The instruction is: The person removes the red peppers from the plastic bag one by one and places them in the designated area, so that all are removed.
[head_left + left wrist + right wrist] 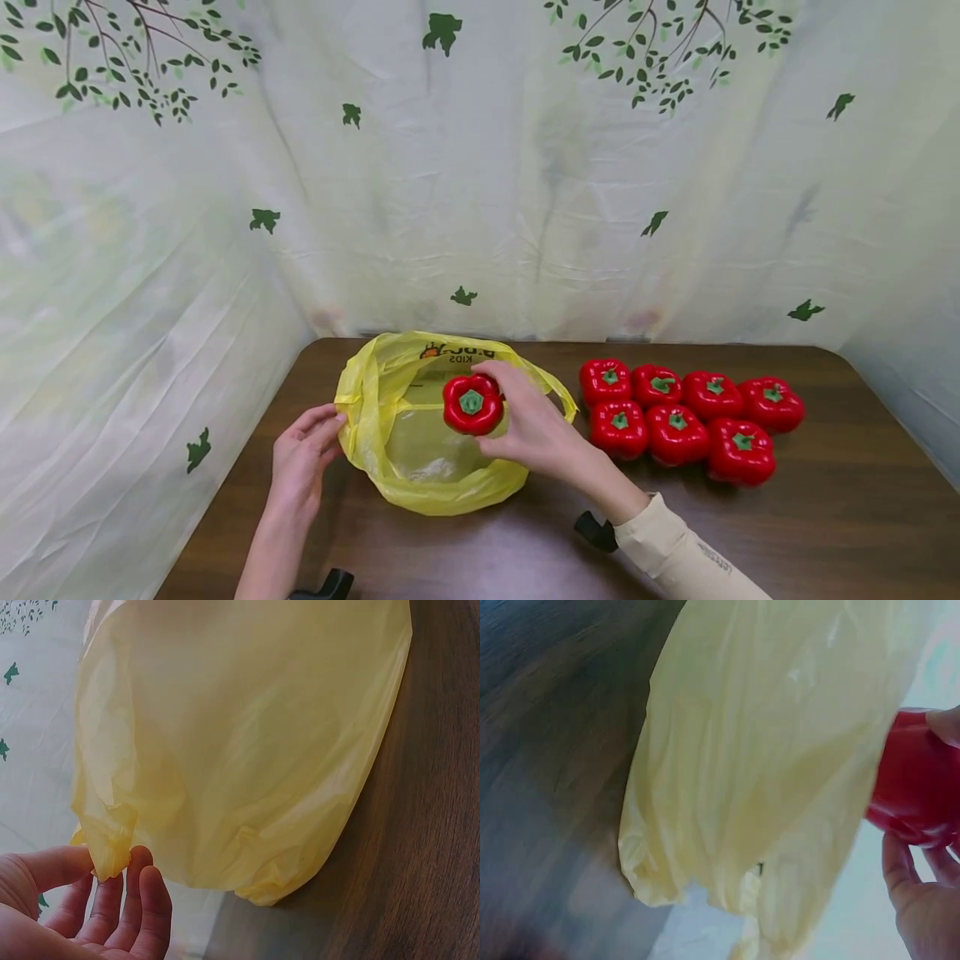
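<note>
A yellow plastic bag (442, 493) stands on the table with its mouth spread open upward. At its left rim my left hand (306, 454) pinches a bit of the plastic between thumb and fingers; the left wrist view shows this pinched corner of the bag (112, 840) closely. My right hand (534, 425) grips a red bell pepper (472, 404) with a green stem, holding it over the bag's mouth. In the right wrist view that pepper (919, 780) is partly hidden behind the bag's side (757, 750).
Several more red bell peppers (677, 434) lie in two rows on the brown table (847, 475), right of the bag. A pale curtain (510, 208) with leaf prints hangs behind and beside the table.
</note>
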A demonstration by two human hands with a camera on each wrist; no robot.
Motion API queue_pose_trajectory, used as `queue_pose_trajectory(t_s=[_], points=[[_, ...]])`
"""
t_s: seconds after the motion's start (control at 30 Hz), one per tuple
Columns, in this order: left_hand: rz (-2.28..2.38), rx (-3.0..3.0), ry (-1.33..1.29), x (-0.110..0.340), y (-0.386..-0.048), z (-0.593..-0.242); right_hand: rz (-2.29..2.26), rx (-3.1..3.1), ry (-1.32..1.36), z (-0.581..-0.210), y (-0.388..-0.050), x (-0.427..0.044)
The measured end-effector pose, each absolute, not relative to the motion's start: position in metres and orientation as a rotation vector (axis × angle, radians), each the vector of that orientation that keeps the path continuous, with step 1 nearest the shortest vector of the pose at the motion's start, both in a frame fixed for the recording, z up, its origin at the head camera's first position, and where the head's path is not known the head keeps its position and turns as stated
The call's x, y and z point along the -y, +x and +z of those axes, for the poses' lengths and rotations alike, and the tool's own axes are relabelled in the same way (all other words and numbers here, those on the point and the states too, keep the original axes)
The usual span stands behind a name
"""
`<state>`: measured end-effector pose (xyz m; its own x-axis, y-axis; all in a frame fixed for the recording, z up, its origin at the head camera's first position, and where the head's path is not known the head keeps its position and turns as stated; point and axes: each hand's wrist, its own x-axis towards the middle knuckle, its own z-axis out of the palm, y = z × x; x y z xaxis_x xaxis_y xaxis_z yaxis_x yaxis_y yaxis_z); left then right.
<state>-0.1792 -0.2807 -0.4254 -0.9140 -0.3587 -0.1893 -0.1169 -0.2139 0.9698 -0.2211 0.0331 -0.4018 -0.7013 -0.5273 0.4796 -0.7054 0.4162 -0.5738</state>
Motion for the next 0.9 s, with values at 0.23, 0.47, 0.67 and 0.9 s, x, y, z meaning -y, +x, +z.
queue_pose_trajectory(t_s=[0.23, 0.47, 0.67, 0.9], points=[[-2.264, 1.869, 0.571, 0.28, -0.178, -0.425, 1.081, 2.321, 1.101, -0.394, -0.21, -0.047], [-2.271, 1.863, 0.558, 0.279, -0.178, -0.426, 1.095, 2.286, 1.076, -0.383, -0.194, -0.063], [-2.27, 1.868, 0.556, 0.281, -0.179, -0.424, 1.165, 2.283, 1.046, -0.374, -0.182, -0.079], [-2.268, 1.876, 0.56, 0.281, -0.179, -0.422, 1.238, 2.298, 1.002, -0.369, -0.173, -0.099]])
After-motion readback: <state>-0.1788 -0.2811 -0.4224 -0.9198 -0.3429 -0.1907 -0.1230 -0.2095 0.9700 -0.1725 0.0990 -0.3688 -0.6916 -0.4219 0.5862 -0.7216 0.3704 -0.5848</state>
